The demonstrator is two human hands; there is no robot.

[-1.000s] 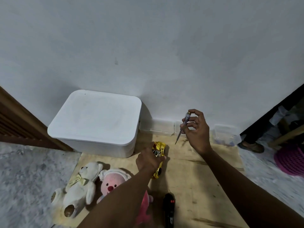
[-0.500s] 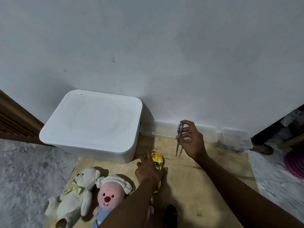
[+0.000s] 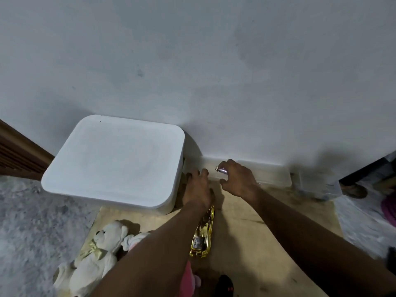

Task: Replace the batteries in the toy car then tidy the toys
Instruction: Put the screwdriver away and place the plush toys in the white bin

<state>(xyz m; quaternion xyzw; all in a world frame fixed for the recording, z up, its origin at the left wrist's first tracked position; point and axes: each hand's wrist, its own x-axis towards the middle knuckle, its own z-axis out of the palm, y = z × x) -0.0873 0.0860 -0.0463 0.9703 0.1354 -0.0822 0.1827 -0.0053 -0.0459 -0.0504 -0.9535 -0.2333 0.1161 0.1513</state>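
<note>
The left forearm [image 3: 150, 254] hides most of the pink plush [image 3: 188, 277]. The left hand [image 3: 198, 189] reaches forward, fingers spread, holding nothing. The gold toy car [image 3: 202, 234] lies on the wooden board [image 3: 246, 243], one end under that wrist, its label too blurred to read. The right hand [image 3: 237, 179] curls round a screwdriver [image 3: 221, 170], only its cap showing

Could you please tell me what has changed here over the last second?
The left hand let go of the gold toy car, which now lies on the wooden board, and reached forward toward the wall. The right hand, still pinching the screwdriver, dropped low beside it. The white box, the white teddy and the pink plush stayed put.
</note>
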